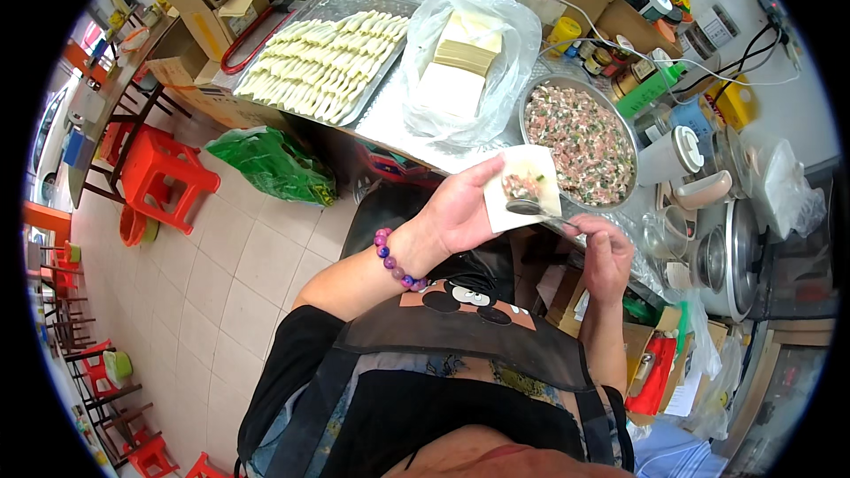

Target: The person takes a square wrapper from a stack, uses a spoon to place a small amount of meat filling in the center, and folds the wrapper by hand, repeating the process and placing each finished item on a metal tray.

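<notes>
My left hand (453, 214) holds a square wonton wrapper (498, 212) flat over its fingers, the thumb along its upper edge. A small lump of meat filling (522, 183) sits on the wrapper. Pinched in my right hand (607, 257) is a metal spoon (524, 207), its bowl touching the wrapper just below the lump. Beyond the right hand stands a round metal bowl (635, 155) of minced meat with green bits (580, 137). Stacked wrappers (452, 88) rest in a clear plastic bag (518, 35). Left of them, a metal tray (397, 2) carries rows of folded wontons (323, 66).
Jars, bottles and a white lidded container (670, 157) crowd the right side of the table. A white cable (602, 34) runs across the back. Cardboard boxes (208, 18) stand at the back left. A green bag (274, 164) and red stools (164, 168) are on the tiled floor.
</notes>
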### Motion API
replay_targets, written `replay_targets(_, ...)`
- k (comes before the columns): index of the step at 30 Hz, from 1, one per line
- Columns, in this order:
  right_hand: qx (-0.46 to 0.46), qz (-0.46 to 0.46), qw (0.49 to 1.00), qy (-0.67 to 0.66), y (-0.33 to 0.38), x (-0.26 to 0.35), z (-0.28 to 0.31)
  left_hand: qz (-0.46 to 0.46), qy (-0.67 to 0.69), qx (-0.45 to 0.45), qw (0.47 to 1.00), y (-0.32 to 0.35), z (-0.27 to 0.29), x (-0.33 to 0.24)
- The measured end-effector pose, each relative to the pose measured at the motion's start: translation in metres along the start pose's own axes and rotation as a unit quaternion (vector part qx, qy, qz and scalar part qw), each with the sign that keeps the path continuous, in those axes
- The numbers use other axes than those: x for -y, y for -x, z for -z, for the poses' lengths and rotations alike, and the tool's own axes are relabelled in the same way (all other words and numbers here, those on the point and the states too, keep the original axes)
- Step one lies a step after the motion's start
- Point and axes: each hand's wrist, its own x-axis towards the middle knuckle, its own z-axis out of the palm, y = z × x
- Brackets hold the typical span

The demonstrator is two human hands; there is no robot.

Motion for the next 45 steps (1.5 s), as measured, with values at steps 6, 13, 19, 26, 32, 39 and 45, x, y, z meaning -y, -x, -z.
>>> replay_targets(6, -0.089, -0.03, 0.995, -0.038, -0.001, -0.003, -0.003, -0.004, -0.118, 0.01, 0.993, 0.002, -0.001, 0.008)
replay_targets(13, -0.059, 0.164, 0.953, 0.247, -0.001, 0.002, -0.021, -0.046, -0.089, -0.069, 0.993, 0.0, 0.008, 0.01)
replay_targets(19, 0.101, 0.261, 0.869, 0.408, -0.002, 0.008, -0.037, -0.045, -0.08, -0.063, 0.994, -0.004, 0.015, 0.002)
replay_targets(26, 0.027, 0.267, 0.894, 0.359, -0.001, 0.01, -0.03, -0.072, -0.028, -0.075, 0.994, -0.007, 0.01, -0.001)
replay_targets(32, 0.01, 0.241, 0.896, 0.372, -0.003, -0.002, -0.016, -0.025, -0.071, -0.078, 0.994, -0.007, 0.007, 0.004)
replay_targets(39, -0.021, 0.248, 0.829, 0.502, -0.006, 0.001, -0.005, 0.007, -0.116, -0.063, 0.991, -0.014, 0.008, 0.004)
replay_targets(45, -0.066, 0.161, 0.854, 0.491, -0.015, -0.016, 0.012, 0.001, -0.103, -0.056, 0.993, -0.018, 0.005, 0.004)
